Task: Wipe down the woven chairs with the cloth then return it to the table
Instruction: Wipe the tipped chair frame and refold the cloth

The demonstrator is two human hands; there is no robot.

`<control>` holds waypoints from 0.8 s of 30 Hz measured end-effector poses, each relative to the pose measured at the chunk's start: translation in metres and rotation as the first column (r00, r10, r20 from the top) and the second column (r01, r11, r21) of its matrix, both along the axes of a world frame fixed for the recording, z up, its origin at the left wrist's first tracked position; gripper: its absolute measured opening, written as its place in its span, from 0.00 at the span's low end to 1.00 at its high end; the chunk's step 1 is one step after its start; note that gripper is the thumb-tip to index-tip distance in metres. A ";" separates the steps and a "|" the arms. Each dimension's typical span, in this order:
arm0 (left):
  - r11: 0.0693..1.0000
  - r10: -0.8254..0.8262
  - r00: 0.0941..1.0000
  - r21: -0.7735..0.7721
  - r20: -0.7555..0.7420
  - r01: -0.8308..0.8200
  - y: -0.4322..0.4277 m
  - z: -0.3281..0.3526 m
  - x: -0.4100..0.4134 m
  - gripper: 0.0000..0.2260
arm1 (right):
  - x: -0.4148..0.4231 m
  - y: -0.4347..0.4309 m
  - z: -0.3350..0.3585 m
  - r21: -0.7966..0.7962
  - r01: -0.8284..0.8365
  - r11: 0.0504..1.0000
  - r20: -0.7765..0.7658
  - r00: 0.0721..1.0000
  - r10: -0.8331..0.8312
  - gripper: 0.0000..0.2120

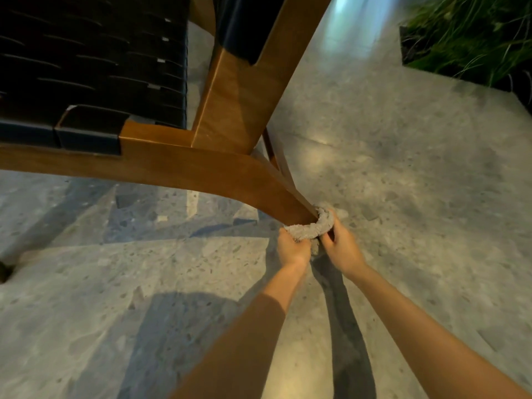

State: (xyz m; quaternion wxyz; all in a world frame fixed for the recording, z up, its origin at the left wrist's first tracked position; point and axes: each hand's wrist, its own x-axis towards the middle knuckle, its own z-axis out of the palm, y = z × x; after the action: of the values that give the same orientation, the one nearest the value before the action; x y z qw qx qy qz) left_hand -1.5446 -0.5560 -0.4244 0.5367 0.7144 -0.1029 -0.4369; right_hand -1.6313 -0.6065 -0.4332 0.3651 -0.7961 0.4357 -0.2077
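Now, the setting? — Speckled stone floor (403, 168) across the whole frame.
The chair (230, 96)? — Upper left: dark woven seat (86, 67), brown wooden frame, one leg (288, 203) curving down to centre.
Anything else? — Grassy planter (475, 33), upper right.
The cloth (313, 228)? — Grey, looped round the foot of that leg, centre frame.
Hands? — Left hand (293, 249) grasps one end, right hand (341, 249) the other.

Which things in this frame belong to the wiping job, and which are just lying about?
Job: grey fluffy cloth, wrapped round the leg of the brown wooden chair with black woven seat; left hand and right hand, both gripping it.
Background: green grassy plants; speckled grey stone floor.
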 end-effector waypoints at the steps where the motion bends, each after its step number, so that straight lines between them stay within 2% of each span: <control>1: 1.000 0.000 1.000 0.006 -0.014 0.000 0.000 0.000 0.000 0.15 | -0.001 -0.001 0.001 0.006 0.004 1.000 0.001 1.000 -0.004 0.21; 4: 0.989 0.142 0.989 -0.024 -0.041 -0.143 0.008 0.007 0.001 0.12 | 0.002 0.004 0.009 0.003 0.026 1.000 0.041 0.999 -0.026 0.20; 8: 0.901 0.382 0.920 -0.187 -0.090 -0.392 0.030 0.035 0.010 0.14 | 0.025 0.023 0.036 -0.149 0.090 0.985 0.136 0.988 -0.070 0.23; 12: 0.825 0.472 0.880 -0.326 -0.053 -0.462 0.053 0.068 0.038 0.13 | 0.058 0.048 0.079 -0.285 0.231 0.930 0.349 0.929 -0.124 0.23; 16: 0.742 0.556 0.827 -0.398 -0.085 -0.540 0.072 0.100 0.062 0.13 | 0.086 0.082 0.117 -0.514 0.290 0.807 0.473 0.881 -0.016 0.20; 20: 0.637 0.638 0.741 -0.398 -0.208 -0.660 0.084 0.126 0.076 0.16 | 0.105 0.109 0.149 -0.771 0.277 0.574 0.450 0.874 0.182 0.14; 22: 0.612 0.655 0.709 -0.366 -0.262 -0.701 0.089 0.135 0.088 0.18 | 0.115 0.113 0.167 -0.859 0.185 0.478 0.334 0.910 0.247 0.13; 24: 0.600 0.654 0.703 -0.374 -0.280 -0.707 0.095 0.138 0.099 0.17 | 0.125 0.111 0.184 -0.902 0.030 0.430 0.145 0.960 0.238 0.18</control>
State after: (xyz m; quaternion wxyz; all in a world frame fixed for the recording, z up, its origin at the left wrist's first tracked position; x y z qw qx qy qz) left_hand -1.4459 -0.4615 -0.2868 0.8187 0.5264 0.1089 -0.2018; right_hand -1.5065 -0.4959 -0.2494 -0.0490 -0.8600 0.1585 -0.4826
